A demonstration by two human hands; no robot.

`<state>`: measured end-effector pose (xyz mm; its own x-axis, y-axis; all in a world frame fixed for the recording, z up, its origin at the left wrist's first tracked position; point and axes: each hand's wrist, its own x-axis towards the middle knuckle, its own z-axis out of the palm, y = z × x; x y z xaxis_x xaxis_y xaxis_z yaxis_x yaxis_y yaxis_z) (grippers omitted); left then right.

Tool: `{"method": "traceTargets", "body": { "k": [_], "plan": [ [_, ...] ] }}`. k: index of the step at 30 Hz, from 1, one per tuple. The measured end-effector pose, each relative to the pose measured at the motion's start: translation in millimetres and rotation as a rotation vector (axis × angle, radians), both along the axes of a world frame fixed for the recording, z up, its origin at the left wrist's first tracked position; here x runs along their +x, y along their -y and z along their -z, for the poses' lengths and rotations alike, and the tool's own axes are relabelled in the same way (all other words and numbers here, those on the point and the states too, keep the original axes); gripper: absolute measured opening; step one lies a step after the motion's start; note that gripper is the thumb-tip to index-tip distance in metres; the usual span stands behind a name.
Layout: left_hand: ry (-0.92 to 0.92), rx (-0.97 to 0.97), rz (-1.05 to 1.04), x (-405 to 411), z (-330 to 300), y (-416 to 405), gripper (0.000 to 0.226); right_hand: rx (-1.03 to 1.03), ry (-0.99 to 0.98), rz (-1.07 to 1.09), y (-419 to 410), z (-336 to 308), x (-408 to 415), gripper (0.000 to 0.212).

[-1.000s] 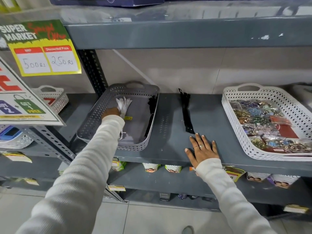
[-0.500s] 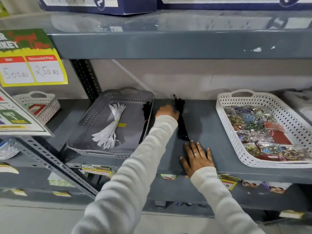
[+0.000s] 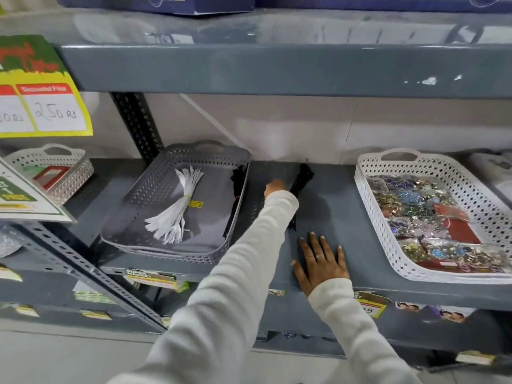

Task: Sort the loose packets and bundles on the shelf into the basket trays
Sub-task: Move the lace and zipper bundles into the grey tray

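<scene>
The loose black bundle of long, thin strips (image 3: 302, 180) lies on the grey metal shelf (image 3: 332, 214), in the bare stretch between the two trays, running from the back wall toward the front edge. My left hand (image 3: 274, 187) is at its far end, touching or just beside it; my sleeve hides the fingers, so I cannot tell whether they have closed on the bundle. My right hand (image 3: 322, 263) lies flat on the shelf near the front edge, fingers spread, holding nothing, just beside the bundle's near end.

To the left stands the grey perforated plastic basket tray (image 3: 155, 187). It holds a white bundle of strips (image 3: 177, 203) tied at the middle, and a second black bundle (image 3: 235, 189) along its right wall. To the right stands the white perforated plastic basket tray (image 3: 368, 195), filled with clear packets of coloured trinkets (image 3: 421, 217).

Step in hand, as I judge it: pick-up of the last loose black bundle. The next move calls for a firm grip near the bundle's middle so the ends do not trail, a lift clear of the grey tray's wall, and placement beside the matching black bundle inside.
</scene>
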<state>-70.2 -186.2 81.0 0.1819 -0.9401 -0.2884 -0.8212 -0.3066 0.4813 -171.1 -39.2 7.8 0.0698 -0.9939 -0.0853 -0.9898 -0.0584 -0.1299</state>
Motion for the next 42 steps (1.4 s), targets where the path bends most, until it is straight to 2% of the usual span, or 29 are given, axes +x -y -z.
{"method": "traceTargets", "body": {
  "k": [5,7,9,12,15,19,23,29,36,40,42],
  "plan": [
    [-0.056,-0.189,-0.048,28.5,-23.3,-6.2,0.051,0.009,-0.034,0.002,-1.7,-3.8,0.5,0.088],
    [-0.064,-0.227,-0.093,48.6,-42.6,-11.5,0.054,0.004,-0.056,0.019,-3.3,-9.1,3.1,0.073],
    [-0.085,-0.260,-0.162,74.6,-59.3,-18.7,0.051,-0.007,-0.049,0.039,-4.4,-9.3,3.7,0.065],
    [-0.103,-0.302,-0.253,112.9,-65.1,-33.8,0.042,0.000,-0.036,0.027,-7.1,-5.6,4.0,0.077],
    [-0.214,-0.320,-0.327,136.5,-55.9,-48.5,0.040,0.016,-0.059,0.027,-4.1,-2.4,0.5,0.068],
    [-0.216,-0.252,-0.368,148.0,-36.3,-57.9,0.040,0.024,-0.057,0.016,-3.2,-2.6,0.3,0.059],
    [-0.071,-0.167,-0.358,151.0,-13.1,-67.2,0.046,0.038,-0.057,0.010,-3.8,-5.6,0.4,0.059],
    [0.020,-0.037,-0.280,140.3,2.0,-64.4,0.061,0.041,-0.058,0.015,-5.5,-7.8,1.0,0.059],
    [0.031,-0.095,-0.267,140.4,0.6,-53.6,0.041,0.047,-0.036,0.011,-6.0,-9.0,0.7,0.059],
    [0.146,0.051,-0.171,135.2,0.2,-49.8,0.048,0.041,-0.037,0.017,-5.2,-6.7,0.6,0.066],
    [0.189,0.104,-0.108,134.6,-0.7,-49.1,0.048,0.030,-0.030,0.018,-4.9,-4.9,1.0,0.086]
  ]
}}
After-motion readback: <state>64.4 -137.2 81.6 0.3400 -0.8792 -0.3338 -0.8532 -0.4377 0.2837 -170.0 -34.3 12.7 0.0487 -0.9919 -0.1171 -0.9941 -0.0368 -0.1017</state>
